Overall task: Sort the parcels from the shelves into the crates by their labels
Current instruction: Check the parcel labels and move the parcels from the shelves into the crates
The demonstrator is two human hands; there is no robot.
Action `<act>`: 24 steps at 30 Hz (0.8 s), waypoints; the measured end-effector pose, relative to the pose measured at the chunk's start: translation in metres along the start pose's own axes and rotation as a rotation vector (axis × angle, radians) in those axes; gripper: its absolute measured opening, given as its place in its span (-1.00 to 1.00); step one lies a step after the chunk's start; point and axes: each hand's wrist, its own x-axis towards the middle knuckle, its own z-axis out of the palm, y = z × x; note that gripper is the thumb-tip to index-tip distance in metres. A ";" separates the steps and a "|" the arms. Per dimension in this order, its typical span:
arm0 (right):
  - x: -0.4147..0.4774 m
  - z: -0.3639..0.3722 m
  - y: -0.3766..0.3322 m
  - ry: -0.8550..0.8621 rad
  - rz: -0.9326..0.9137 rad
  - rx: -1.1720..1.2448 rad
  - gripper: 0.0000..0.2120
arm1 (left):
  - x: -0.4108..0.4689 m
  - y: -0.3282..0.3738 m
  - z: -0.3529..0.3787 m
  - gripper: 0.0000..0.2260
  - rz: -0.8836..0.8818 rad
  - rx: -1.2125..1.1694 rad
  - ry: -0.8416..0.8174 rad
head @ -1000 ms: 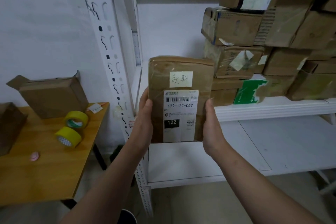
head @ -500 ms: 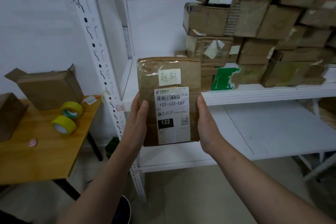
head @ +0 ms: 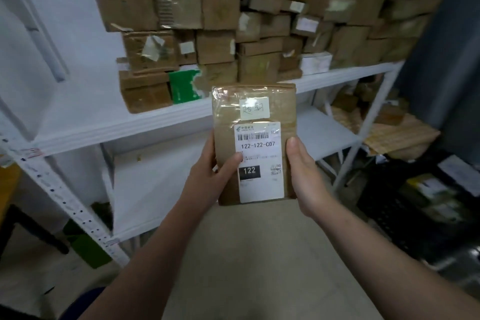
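This is looking like a parcel storeroom: taped cardboard boxes (head: 215, 47) are crowding a white slotted-steel shelf (head: 130, 126) (many wearing paper labels), a black crate (head: 384, 213) is sitting low beside it, and a parcel (head: 226, 122) is showing a barcoded shipping label (head: 259, 179).

Left hand (head: 207, 179), right hand (head: 306, 179), thumbs forward.

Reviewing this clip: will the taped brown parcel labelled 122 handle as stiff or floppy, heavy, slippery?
Probably stiff: the parcel stands flat and upright though the left hand and right hand hold only its lower half. Likely light: a thumb-and-finger pinch carries it. Glossy tape may make it slippery.
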 end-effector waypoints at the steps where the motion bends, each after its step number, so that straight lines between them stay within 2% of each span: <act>1: -0.003 -0.020 0.003 0.040 0.001 -0.005 -0.55 | 0.004 0.001 0.020 -0.56 0.000 -0.011 -0.035; 7: -0.016 -0.131 0.028 0.253 0.061 0.016 -0.45 | 0.033 0.005 0.143 -0.63 0.009 -0.115 -0.246; 11: -0.020 -0.184 0.046 0.309 0.075 0.128 -0.40 | 0.056 0.003 0.210 -0.75 0.011 -0.169 -0.305; 15: -0.009 -0.223 0.065 0.366 0.104 0.140 -0.31 | 0.088 -0.004 0.268 -0.79 0.000 -0.162 -0.371; 24: 0.079 -0.291 0.101 0.626 0.139 0.188 -0.50 | 0.193 -0.031 0.369 -0.77 0.011 -0.077 -0.500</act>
